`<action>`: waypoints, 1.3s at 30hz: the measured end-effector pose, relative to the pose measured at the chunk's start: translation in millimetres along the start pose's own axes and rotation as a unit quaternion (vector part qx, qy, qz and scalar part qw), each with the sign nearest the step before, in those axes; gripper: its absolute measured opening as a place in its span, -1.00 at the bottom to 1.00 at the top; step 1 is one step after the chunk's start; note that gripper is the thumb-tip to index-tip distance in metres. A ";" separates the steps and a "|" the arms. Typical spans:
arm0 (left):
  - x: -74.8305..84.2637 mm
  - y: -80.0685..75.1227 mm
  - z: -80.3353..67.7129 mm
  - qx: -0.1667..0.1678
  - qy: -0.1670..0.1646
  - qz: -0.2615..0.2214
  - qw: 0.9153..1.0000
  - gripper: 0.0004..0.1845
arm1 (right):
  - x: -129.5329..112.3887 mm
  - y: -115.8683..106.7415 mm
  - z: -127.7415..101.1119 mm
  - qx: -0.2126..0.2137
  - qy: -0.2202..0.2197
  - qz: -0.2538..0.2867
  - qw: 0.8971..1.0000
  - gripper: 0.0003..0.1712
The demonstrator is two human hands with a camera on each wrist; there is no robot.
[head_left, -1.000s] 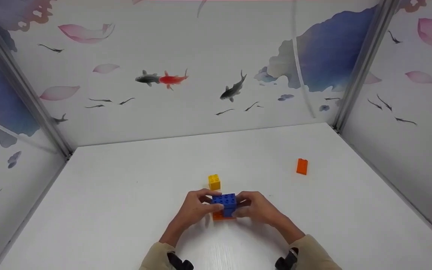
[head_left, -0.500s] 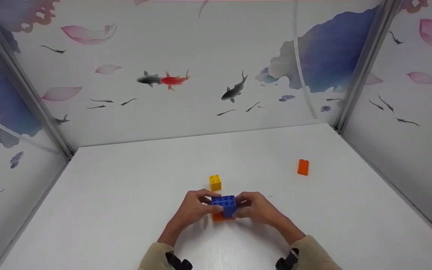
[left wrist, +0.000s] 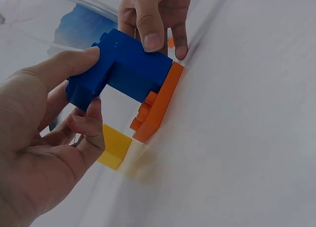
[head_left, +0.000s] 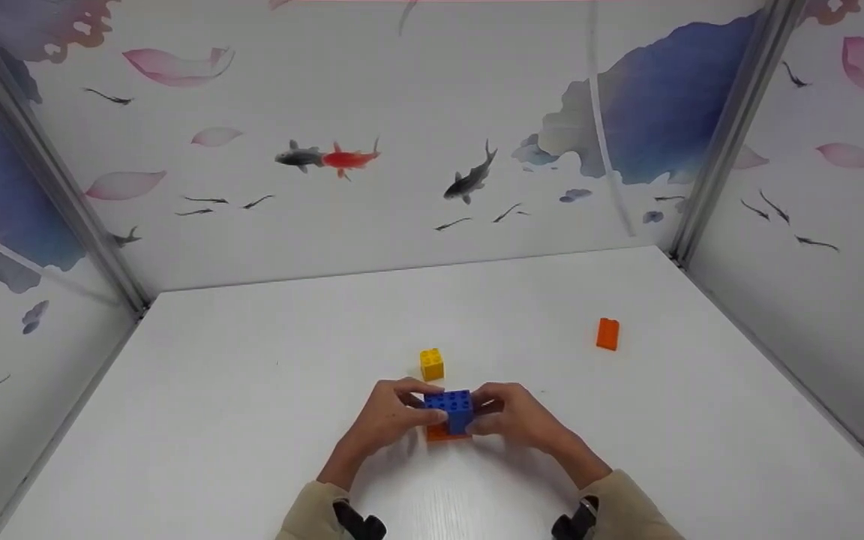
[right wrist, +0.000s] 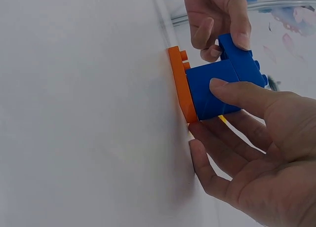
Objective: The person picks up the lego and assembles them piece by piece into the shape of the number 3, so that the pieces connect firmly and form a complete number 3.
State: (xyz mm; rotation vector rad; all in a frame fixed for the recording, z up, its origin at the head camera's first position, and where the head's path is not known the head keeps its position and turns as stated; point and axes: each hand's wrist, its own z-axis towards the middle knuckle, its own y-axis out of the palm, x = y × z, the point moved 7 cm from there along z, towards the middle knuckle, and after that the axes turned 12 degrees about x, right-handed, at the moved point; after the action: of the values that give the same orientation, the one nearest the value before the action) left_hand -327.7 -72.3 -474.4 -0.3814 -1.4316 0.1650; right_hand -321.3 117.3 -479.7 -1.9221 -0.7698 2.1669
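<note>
Smooth, shiny plastic toy bricks are being handled here. The upper blue brick (head_left: 450, 400), a studded oblong, is stacked on a lower blue brick (right wrist: 210, 94) with one end left jutting out over the side. That pair is seated at one end of a thin orange plate (left wrist: 161, 103), whose round studs are left bare at the other end. The jutting end is pinched between thumb and fingers by the left hand (head_left: 394, 411), while the lower brick is gripped by the right hand (head_left: 516, 415). Just beyond the stack a yellow brick (head_left: 432, 364) is placed, four-studded and cube-ish; a flat orange piece (head_left: 607, 334) is left well apart, off to the right.

It's all set on a plain white table (head_left: 252, 390), enclosed by white walls (head_left: 387, 232) decorated with fish, petals and blue washes, and framed by metal posts (head_left: 727, 135). Beige sleeves (head_left: 308, 514) can be seen too.

Compared with a second ago, a less obvious seam is shown between the blue bricks, and the top one looks seated slightly lower. Both grips are kept pretty much the same.
</note>
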 end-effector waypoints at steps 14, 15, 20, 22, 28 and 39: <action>-3.0 -1.3 -1.8 0.002 -0.015 -0.010 1.000 -0.61 | -2.1 1.4 0.0 0.002 0.001 -0.001 1.000 -0.57; -2.6 -1.2 -1.8 0.000 -0.017 -0.011 1.000 -0.61 | -2.3 1.2 -0.1 0.002 0.001 -0.001 1.000 -0.57; 0.5 -0.8 -1.2 -0.004 -0.017 -0.005 1.000 -0.60 | -2.6 0.1 0.1 0.005 -0.006 0.004 1.000 -0.57; 0.4 -0.4 -1.5 -0.005 -0.020 -0.001 1.000 -0.60 | -2.3 -0.2 -0.4 0.006 -0.008 0.002 1.000 -0.58; -3.8 0.4 -3.5 -0.008 -0.026 -0.002 1.000 -0.58 | -0.6 1.2 -1.2 -0.001 -0.011 0.009 1.000 -0.58; -4.3 1.8 -2.3 -0.013 -0.007 -0.007 1.000 -0.58 | 0.4 0.0 0.1 0.006 -0.005 0.009 1.000 -0.57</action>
State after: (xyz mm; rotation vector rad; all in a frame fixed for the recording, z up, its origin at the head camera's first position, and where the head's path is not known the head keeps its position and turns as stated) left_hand -325.8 -72.4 -479.3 -0.3915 -1.4518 0.1384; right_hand -321.4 117.4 -480.0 -1.9201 -0.7433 2.1886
